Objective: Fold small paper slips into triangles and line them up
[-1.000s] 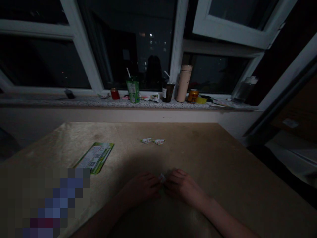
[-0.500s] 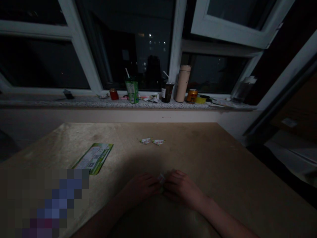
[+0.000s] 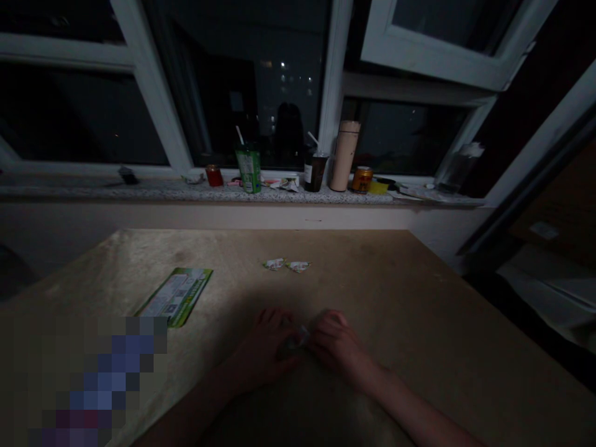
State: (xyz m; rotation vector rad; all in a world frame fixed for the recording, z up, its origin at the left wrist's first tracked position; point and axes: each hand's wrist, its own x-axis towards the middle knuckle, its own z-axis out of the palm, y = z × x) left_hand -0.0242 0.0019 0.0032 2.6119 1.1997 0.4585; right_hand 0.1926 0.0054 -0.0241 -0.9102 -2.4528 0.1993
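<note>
Low over the near middle of the table, my right hand [image 3: 339,347] is closed, its fingertips at one end of a small clear, whitish plastic-looking piece [image 3: 302,337]. My left hand [image 3: 265,347] lies just left of it with fingers spread and thumb apart. Part of the piece sits in the gap between that thumb and forefinger; the dim light hides whether they touch it. Beyond my hands lie two small printed white-and-green triangular packets [image 3: 298,267], side by side. A flat green printed package [image 3: 179,298] rests to the left.
The brown tabletop [image 3: 382,292] reaches to the wall. On the stone windowsill [image 3: 279,196] stand a green cup [image 3: 249,167], a dark cup [image 3: 315,171], a tall pink flask [image 3: 344,155], an orange can [image 3: 362,180] and a red jar [image 3: 214,176]. The lower left is pixelated.
My left hand has opened: its fingers are now spread and raised off the small clear piece, showing more of it. My right hand has shifted slightly away from me, still at the piece.
</note>
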